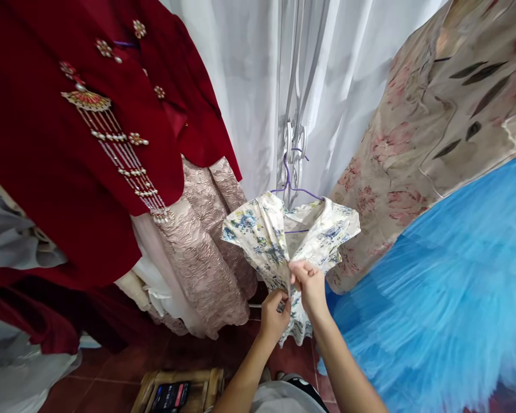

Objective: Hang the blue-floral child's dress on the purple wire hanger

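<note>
Below centre, left hand and right hand pinch floral blouse at its front; fastening, we judge; next wants edges aligned.

Floral garment on hanger (purple)

Apparently a clothes shop or dressing room: floral blouse, red jacket, blue tulle garment, white curtain.
</note>
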`<control>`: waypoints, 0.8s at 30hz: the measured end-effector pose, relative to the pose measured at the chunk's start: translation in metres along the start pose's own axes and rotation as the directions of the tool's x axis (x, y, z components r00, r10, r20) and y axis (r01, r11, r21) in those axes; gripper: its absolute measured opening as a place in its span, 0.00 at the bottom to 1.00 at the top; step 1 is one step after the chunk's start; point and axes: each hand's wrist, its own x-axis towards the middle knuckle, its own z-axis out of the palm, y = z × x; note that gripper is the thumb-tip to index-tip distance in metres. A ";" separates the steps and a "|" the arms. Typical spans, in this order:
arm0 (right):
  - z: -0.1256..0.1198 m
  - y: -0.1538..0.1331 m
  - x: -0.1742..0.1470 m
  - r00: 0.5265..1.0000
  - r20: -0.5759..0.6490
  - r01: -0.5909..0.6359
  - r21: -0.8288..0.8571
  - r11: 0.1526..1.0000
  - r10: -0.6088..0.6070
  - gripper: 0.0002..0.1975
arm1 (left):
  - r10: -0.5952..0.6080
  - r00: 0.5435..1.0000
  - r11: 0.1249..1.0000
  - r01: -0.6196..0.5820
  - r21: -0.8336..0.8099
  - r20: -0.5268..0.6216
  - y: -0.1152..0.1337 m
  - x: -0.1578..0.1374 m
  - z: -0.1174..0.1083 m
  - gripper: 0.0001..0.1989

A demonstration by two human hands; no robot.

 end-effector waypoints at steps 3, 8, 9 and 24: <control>0.021 -0.039 0.037 0.990 0.003 0.138 0.060 0.989 -0.139 0.10 | 0.005 1.000 1.000 -0.005 0.018 -0.010 0.002 -0.005 0.007 0.12; 0.045 -0.078 0.077 0.972 0.042 0.227 0.111 0.968 -0.233 0.12 | -0.017 1.000 1.000 0.017 -0.021 0.026 0.007 -0.016 0.015 0.12; 0.045 -0.081 0.079 0.969 0.047 0.237 0.114 0.965 -0.244 0.13 | -0.031 0.999 0.999 0.032 -0.027 0.031 0.008 -0.018 0.015 0.12; 0.023 -0.086 0.066 0.955 0.180 0.240 -0.013 0.971 -0.234 0.16 | 0.383 0.921 0.920 -0.374 0.117 -0.074 0.092 0.174 -0.073 0.16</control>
